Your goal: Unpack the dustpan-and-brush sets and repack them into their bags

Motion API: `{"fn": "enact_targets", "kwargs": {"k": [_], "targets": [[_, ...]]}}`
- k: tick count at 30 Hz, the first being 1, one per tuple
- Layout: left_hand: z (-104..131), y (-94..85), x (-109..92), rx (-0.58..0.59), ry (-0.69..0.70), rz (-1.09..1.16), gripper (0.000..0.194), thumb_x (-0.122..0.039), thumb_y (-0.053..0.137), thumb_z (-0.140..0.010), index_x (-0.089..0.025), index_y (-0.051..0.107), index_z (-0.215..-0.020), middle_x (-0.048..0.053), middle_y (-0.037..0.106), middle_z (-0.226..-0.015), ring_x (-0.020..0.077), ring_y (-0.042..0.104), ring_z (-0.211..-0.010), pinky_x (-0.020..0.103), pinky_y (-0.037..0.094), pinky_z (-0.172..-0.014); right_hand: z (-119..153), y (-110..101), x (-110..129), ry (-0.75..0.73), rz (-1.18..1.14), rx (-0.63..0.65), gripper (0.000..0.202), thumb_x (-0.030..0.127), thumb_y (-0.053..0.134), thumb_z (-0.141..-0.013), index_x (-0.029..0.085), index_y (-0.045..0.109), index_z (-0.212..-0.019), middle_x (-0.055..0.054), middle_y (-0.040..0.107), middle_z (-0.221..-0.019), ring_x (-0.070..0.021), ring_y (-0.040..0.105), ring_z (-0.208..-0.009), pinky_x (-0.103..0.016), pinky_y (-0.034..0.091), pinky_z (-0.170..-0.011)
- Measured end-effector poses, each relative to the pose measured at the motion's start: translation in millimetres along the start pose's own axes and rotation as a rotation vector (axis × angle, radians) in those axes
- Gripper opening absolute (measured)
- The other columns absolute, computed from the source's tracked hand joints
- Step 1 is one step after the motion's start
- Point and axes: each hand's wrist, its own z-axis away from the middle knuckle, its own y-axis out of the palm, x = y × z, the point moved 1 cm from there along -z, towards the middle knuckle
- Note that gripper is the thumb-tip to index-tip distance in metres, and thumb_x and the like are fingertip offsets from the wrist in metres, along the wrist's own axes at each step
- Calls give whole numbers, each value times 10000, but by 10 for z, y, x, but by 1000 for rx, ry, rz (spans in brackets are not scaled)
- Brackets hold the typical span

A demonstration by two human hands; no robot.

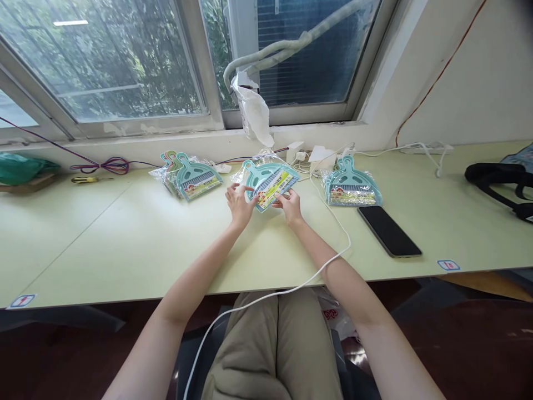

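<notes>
A mint-green mini dustpan and brush set [272,180], wrapped in clear plastic with a yellow printed label, is tilted in front of me at the middle of the table. My left hand [241,205] grips its left side, thumb by the label's lower left corner and fingers curled at the edge. At the lower right edge, my right hand [289,204] pinches it with the thumb on top and fingers partly hidden underneath. To the left lies a stack of similar wrapped sets [199,176], with green and red handles showing behind. Another wrapped dustpan set [352,186] lies to the right.
A black phone [389,230] lies right of my arm. One white cable [347,236] crosses the table and my right forearm. Plugs and a white adapter [322,157] sit by the wall. A screwdriver [85,179], coiled wires [114,165] and green bag [25,168] are left; black straps [497,178] right.
</notes>
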Motion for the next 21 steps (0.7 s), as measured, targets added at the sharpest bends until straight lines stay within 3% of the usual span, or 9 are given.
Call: {"fn": "enact_targets", "kwargs": {"k": [3,7,12,14,17,19,21], "targets": [[14,-41,-22,30,126,-262,95,-315,663,-855,-235,665,-907,100,563,-1186,299,495,-1187,457,402,-974,14,11,-11,-1,-5,12,264,244,734,-741,191,553,-926,-7,718,-802,-121,668,-560,-269,620,-558],[67,-33,-52,77,266,-321,83,-257,561,-917,-229,635,-893,70,623,-977,248,558,-1005,403,407,-922,4,9,-30,11,-17,-11,265,241,739,-742,188,552,-922,-8,716,-805,-120,671,-571,-268,621,-570],[170,48,-112,46,301,-219,127,-347,578,-918,-238,640,-938,92,578,-1172,264,500,-1165,419,400,-996,-32,-35,-18,21,-30,-56,211,204,700,-765,189,557,-920,-6,718,-796,-121,679,-591,-262,620,-601],[154,63,-98,-48,170,-24,254,-407,605,-903,-250,597,-1102,109,484,-1344,263,447,-1272,417,409,-1023,-42,-54,-6,31,-37,-72,184,191,681,-772,189,557,-907,-4,716,-785,-116,672,-576,-250,613,-587],[29,54,2,-133,-188,434,501,-460,590,-909,-273,412,-1338,140,381,-1468,232,459,-1320,376,466,-997,-44,-61,8,44,-49,-68,176,189,684,-771,190,558,-893,-7,717,-795,-108,667,-566,-232,603,-569],[-73,58,74,-7,-426,726,529,-499,572,-910,-252,408,-1348,154,480,-1398,229,555,-1240,360,510,-951,-35,-47,5,49,-52,-44,194,197,701,-763,190,561,-897,-9,720,-808,-109,671,-576,-229,601,-571],[-135,80,108,190,-559,930,497,-514,585,-896,-191,507,-1266,153,614,-1233,230,639,-1119,349,537,-922,-22,-23,-7,52,-46,-10,222,208,721,-753,190,563,-907,-9,722,-805,-115,676,-584,-232,600,-570]]}}
